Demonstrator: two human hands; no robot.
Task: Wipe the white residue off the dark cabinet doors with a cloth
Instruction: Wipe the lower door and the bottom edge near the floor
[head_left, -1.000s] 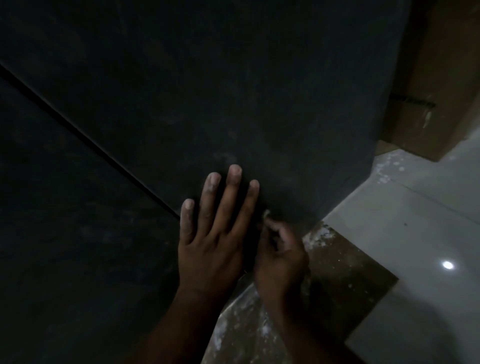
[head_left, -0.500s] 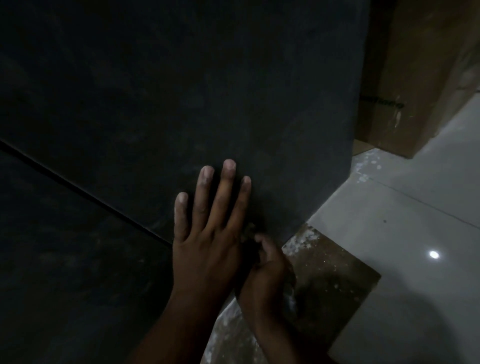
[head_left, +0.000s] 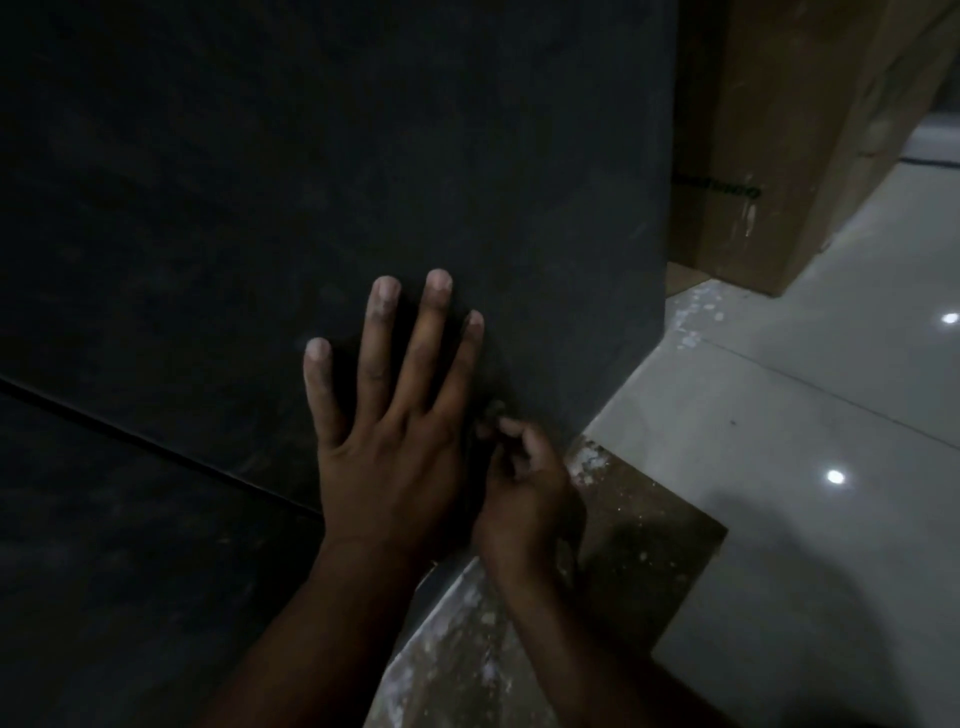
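Left hand (head_left: 395, 457) is lying flat on the dark cabinet door (head_left: 363, 182), fingers spread, chalky white on the tips. Right hand (head_left: 524, 488) is curling right beside it, pinching something small and pale (head_left: 492, 410) against the door, too dim to tell what. Dusty brown board (head_left: 639, 540) is sitting on the pale tiled floor (head_left: 810, 467).

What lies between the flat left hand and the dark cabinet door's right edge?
In the head view, the right hand, pinching something small against the dark cabinet door, sits there beside the left hand.
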